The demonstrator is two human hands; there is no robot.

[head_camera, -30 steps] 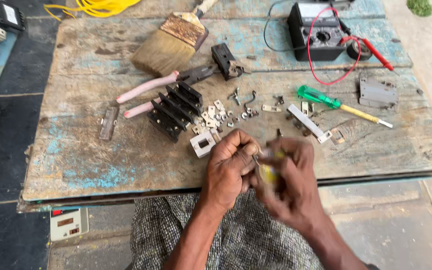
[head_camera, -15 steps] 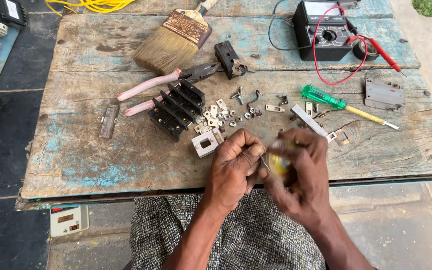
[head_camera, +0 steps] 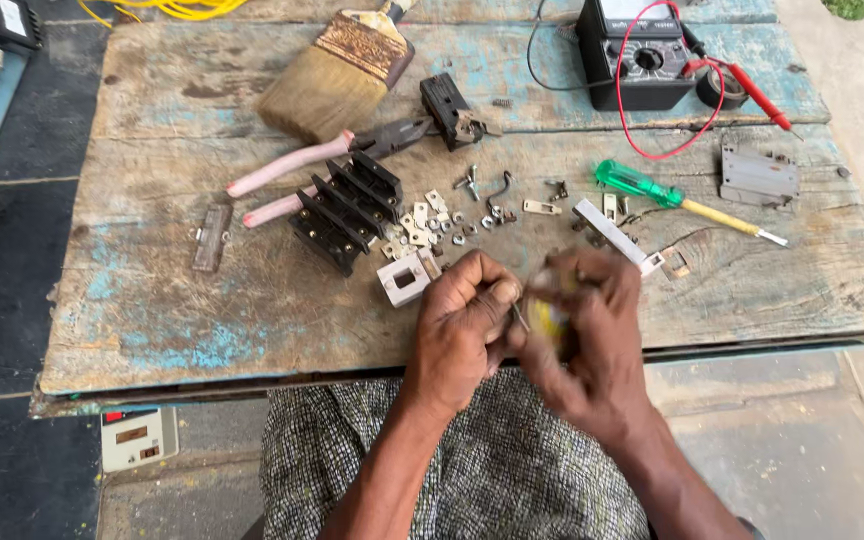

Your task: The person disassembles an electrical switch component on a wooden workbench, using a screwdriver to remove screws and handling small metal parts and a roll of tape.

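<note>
Evidently taken apart: black switch block (head_camera: 344,208), loose screws and contacts (head_camera: 430,222) spread on the bench (head_camera: 152,320).
Left hand (head_camera: 464,325): curled, pinching a small metal part (head_camera: 519,316).
Right hand (head_camera: 584,335): closed around a yellow-handled tool (head_camera: 549,318).
Left: reassembly, judging by the scatter.

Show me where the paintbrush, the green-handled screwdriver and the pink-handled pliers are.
paintbrush (head_camera: 324,92), head view, on the bristles.
green-handled screwdriver (head_camera: 634,183), head view, on the green handle.
pink-handled pliers (head_camera: 287,168), head view, on the upper pink handle.
</note>
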